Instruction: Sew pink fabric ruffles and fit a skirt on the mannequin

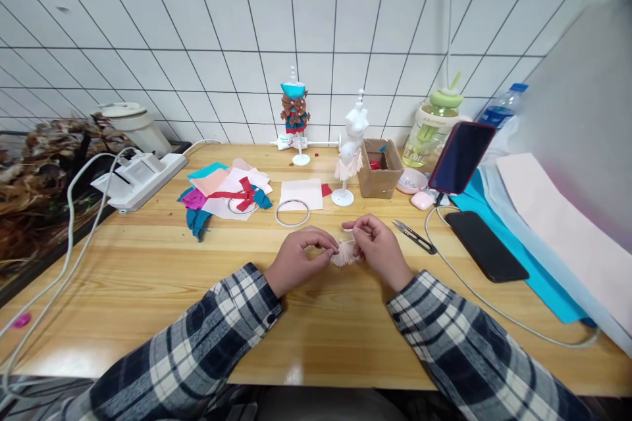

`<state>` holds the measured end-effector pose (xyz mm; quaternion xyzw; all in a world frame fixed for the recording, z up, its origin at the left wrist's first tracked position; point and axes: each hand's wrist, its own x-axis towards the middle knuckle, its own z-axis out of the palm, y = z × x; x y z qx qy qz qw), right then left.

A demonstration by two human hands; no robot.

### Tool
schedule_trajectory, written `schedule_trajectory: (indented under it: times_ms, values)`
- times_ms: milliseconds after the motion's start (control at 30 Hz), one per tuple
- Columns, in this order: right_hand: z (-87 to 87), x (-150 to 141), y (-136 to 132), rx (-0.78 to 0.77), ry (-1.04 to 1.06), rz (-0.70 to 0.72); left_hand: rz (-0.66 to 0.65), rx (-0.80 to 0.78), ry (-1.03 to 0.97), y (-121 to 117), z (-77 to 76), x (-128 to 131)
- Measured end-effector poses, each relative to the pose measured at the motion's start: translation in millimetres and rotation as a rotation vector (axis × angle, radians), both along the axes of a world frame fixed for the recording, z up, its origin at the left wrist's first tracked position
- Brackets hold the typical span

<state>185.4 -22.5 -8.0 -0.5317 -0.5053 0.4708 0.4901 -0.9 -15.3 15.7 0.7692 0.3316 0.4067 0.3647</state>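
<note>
Between my two hands, a small pleated piece of pale pink paper (345, 254) fans out just over the table. My left hand (307, 256) pinches its left edge between thumb and fingers. On the other side, my right hand (380, 247) grips the right edge with thumb and forefinger. Beyond the hands stands a white miniature dress form (356, 123) with a pale pink pleated skirt (348, 167) around its lower part. Thread snips (415, 237) lie just right of my right hand. A thin ring (292, 213) rests ahead of my left hand, overlapping a white sheet (309, 191).
A second dress form (295, 112) in teal and brown stands by the tiled wall. Coloured paper scraps (232, 187) lie left. At right are a cardboard box (381, 177), a propped phone (461, 156), a black phone (486, 245), a cable and paper sheets (563, 210).
</note>
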Motion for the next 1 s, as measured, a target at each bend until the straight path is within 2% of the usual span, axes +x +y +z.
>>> schedule_trajectory:
  times_ms: [67, 133, 267, 333, 400, 500, 567, 800, 933, 1000]
  values:
    - [3.0, 6, 4, 0.023, 0.069, -0.054, -0.003, 0.022, -0.017, 3, -2.7, -1]
    - [9.9, 16, 14, 0.092, 0.050, -0.144, 0.005, 0.041, -0.021, 7, -5.8, -2]
    - [31.3, 42, 52, 0.266, -0.054, -0.322, 0.057, 0.054, -0.018, 14, -11.0, -5]
    - [41.6, 55, 77, 0.330, -0.161, -0.460, 0.070, 0.059, -0.018, 16, -12.7, -6]
    - [49.0, 65, 100, 0.398, -0.373, -0.564, 0.066, 0.072, -0.013, 18, -13.6, -7]
    - [53.4, 77, 123, 0.362, -0.803, -0.532, 0.068, 0.091, 0.002, 20, -13.5, -10]
    - [52.7, 82, 131, 0.323, -0.976, -0.481, 0.083, 0.095, 0.006, 22, -12.9, -12]
    - [45.2, 84, 132, 0.342, -1.099, -0.435, 0.086, 0.097, 0.015, 23, -12.8, -11]
    - [50.3, 87, 129, 0.372, -1.166, -0.502, 0.082, 0.104, 0.023, 23, -14.6, -10]
    - [55.5, 85, 124, 0.454, -1.149, -0.563, 0.073, 0.127, 0.014, 23, -14.6, -9]
